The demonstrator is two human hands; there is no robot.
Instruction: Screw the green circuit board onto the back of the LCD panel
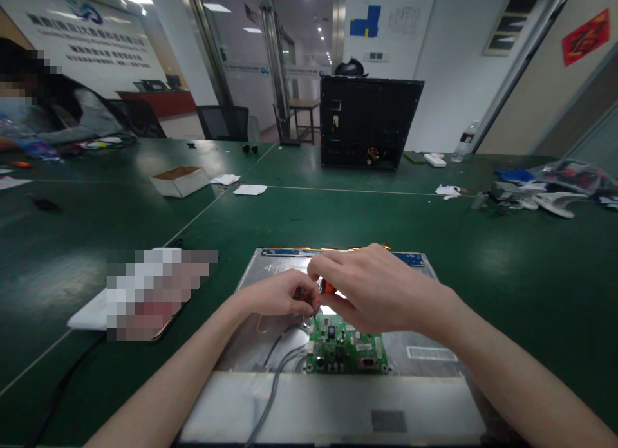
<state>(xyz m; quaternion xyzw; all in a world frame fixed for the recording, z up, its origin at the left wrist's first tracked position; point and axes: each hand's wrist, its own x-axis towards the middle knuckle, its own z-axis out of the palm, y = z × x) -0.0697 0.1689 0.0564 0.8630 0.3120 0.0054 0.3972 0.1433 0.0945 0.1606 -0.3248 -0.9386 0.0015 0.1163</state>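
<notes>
A display panel [338,400] lies back side up in front of me, with a green circuit board [345,351] near its middle. My right hand [381,290] is closed around a screwdriver with an orange-and-black handle [328,286], mostly hidden by the fingers. Its lower end points towards the board's upper left corner. There, my left hand [284,293] has its thumb and fingers pinched together close to the tool. What lies between those fingertips is too small to make out. Grey cables [275,383] run from the board's left side down over the panel. A blue strip board [409,259] lines the panel's far edge.
A phone-like slab and white sheet [87,309] lie left of the panel, partly blurred out. Farther off are an open white box [181,183], a black upright casing [369,123], a bottle [464,142] and assorted parts [526,194]. A person [91,113] sits far left.
</notes>
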